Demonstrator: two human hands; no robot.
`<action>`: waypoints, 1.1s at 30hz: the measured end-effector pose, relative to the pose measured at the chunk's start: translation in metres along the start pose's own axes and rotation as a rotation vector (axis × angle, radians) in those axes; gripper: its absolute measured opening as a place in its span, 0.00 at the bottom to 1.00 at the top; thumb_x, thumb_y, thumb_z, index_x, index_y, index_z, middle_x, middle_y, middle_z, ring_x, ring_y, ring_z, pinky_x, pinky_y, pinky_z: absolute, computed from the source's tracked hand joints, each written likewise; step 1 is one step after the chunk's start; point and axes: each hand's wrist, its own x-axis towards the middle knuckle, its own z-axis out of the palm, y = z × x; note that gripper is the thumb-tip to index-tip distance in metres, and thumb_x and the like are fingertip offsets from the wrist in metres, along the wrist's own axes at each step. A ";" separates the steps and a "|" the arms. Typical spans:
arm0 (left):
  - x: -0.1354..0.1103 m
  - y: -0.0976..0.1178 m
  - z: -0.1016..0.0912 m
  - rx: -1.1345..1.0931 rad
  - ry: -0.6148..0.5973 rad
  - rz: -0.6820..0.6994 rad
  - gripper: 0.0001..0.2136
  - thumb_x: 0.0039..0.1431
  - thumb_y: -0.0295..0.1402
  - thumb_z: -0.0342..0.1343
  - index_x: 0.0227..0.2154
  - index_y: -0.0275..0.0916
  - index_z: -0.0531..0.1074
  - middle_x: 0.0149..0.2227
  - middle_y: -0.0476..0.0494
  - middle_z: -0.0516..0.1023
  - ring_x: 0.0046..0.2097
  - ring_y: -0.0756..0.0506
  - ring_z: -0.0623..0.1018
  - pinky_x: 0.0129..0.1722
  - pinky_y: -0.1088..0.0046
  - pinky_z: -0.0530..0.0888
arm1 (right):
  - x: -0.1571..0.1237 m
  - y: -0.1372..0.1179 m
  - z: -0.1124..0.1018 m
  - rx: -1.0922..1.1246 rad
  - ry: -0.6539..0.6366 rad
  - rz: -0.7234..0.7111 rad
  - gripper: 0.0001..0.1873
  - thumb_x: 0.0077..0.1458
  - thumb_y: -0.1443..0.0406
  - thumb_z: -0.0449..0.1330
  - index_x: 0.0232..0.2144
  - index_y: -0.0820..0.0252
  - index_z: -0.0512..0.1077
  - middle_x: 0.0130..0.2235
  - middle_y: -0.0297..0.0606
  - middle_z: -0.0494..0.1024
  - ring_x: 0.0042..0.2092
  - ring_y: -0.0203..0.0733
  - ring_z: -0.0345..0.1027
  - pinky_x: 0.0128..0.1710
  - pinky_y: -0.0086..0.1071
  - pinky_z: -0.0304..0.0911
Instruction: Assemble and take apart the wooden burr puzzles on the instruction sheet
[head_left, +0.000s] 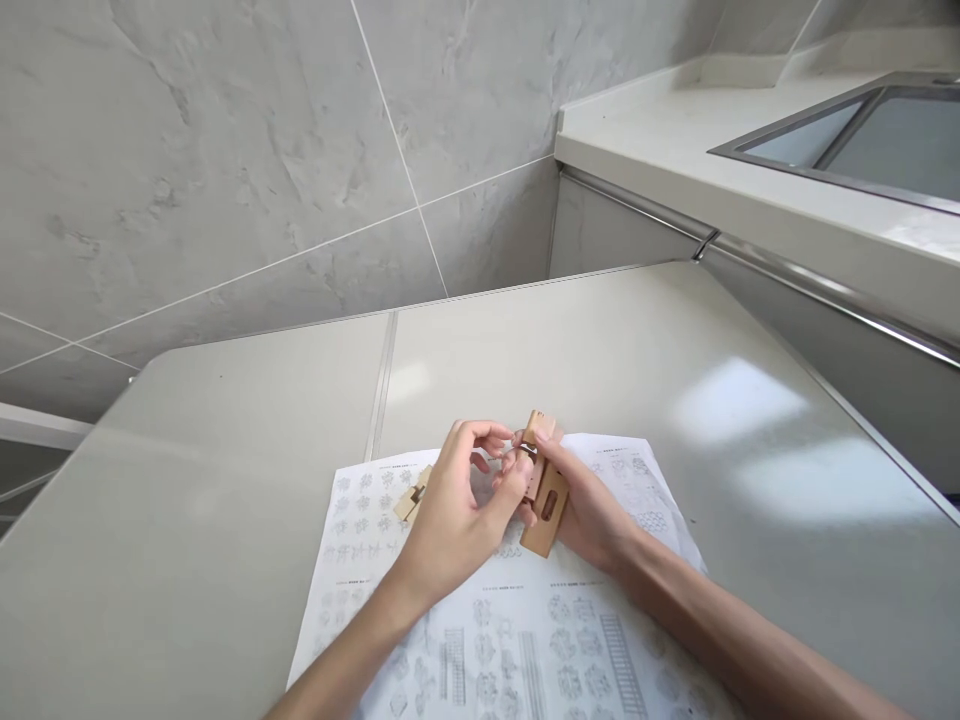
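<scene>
My right hand (pixel 581 505) grips a wooden puzzle block (pixel 545 500) with a slot in its face, held tilted above a printed instruction sheet (pixel 525 640). My left hand (pixel 457 510) is beside it, thumb and fingers pinched at the block's upper end on a small piece I cannot make out. A second small wooden piece (pixel 412 495) lies on the sheet, just left of my left hand.
The sheet lies on a grey table (pixel 225 480) with a seam down its middle. Grey tiled wall (pixel 225 150) stands behind. To the right is a pale counter (pixel 675 130) with a steel sink (pixel 862 130) and a gap between table and cabinet.
</scene>
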 end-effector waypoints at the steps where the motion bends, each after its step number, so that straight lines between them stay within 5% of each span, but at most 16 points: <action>1: -0.002 -0.004 0.003 -0.054 -0.025 -0.018 0.12 0.73 0.44 0.57 0.51 0.44 0.69 0.48 0.42 0.75 0.49 0.42 0.79 0.45 0.66 0.79 | 0.000 0.000 0.000 -0.005 -0.001 -0.004 0.20 0.64 0.46 0.69 0.39 0.57 0.79 0.34 0.36 0.80 0.26 0.35 0.68 0.24 0.27 0.67; 6: -0.009 -0.021 0.016 -0.153 -0.075 -0.041 0.15 0.73 0.41 0.58 0.55 0.44 0.63 0.42 0.47 0.72 0.51 0.43 0.77 0.56 0.62 0.77 | -0.004 -0.002 0.004 -0.072 -0.023 -0.020 0.23 0.63 0.44 0.69 0.39 0.58 0.80 0.32 0.38 0.82 0.23 0.33 0.66 0.16 0.23 0.60; 10: -0.009 -0.028 0.021 -0.151 -0.055 -0.053 0.14 0.72 0.42 0.58 0.51 0.46 0.60 0.31 0.57 0.63 0.38 0.47 0.77 0.49 0.65 0.77 | -0.006 -0.003 0.007 -0.147 -0.101 -0.011 0.27 0.64 0.41 0.67 0.38 0.61 0.81 0.30 0.39 0.83 0.17 0.28 0.59 0.13 0.21 0.52; 14: -0.010 -0.033 0.025 -0.201 -0.072 -0.085 0.16 0.73 0.47 0.58 0.51 0.46 0.60 0.33 0.58 0.64 0.31 0.50 0.80 0.42 0.68 0.79 | -0.006 -0.003 0.007 -0.212 -0.154 -0.038 0.29 0.67 0.41 0.63 0.38 0.62 0.81 0.31 0.41 0.84 0.16 0.26 0.57 0.13 0.21 0.50; 18: -0.012 -0.037 0.028 -0.218 -0.102 -0.099 0.20 0.73 0.49 0.57 0.57 0.46 0.61 0.41 0.50 0.74 0.37 0.46 0.85 0.41 0.68 0.81 | -0.005 -0.002 0.005 -0.237 -0.139 -0.037 0.30 0.69 0.41 0.60 0.39 0.62 0.82 0.35 0.43 0.85 0.19 0.28 0.61 0.13 0.21 0.48; 22: -0.011 -0.041 0.029 -0.215 -0.144 -0.060 0.21 0.74 0.47 0.57 0.62 0.45 0.64 0.38 0.47 0.81 0.38 0.42 0.86 0.42 0.65 0.82 | -0.004 -0.003 0.007 -0.260 -0.135 -0.030 0.31 0.69 0.40 0.59 0.39 0.63 0.82 0.36 0.44 0.84 0.20 0.28 0.59 0.13 0.22 0.44; 27: -0.007 -0.050 0.025 -0.097 -0.141 0.057 0.14 0.76 0.44 0.53 0.49 0.43 0.79 0.52 0.40 0.80 0.51 0.39 0.83 0.56 0.60 0.80 | -0.006 -0.003 0.008 -0.271 -0.114 -0.034 0.26 0.70 0.43 0.61 0.44 0.61 0.81 0.37 0.42 0.83 0.21 0.28 0.57 0.14 0.23 0.44; 33: -0.011 -0.068 0.028 -0.128 -0.013 0.029 0.22 0.75 0.43 0.56 0.66 0.44 0.65 0.55 0.38 0.78 0.58 0.38 0.78 0.53 0.60 0.81 | -0.009 0.003 0.007 -0.318 -0.067 -0.082 0.23 0.69 0.45 0.62 0.46 0.58 0.79 0.38 0.40 0.83 0.21 0.28 0.56 0.15 0.23 0.47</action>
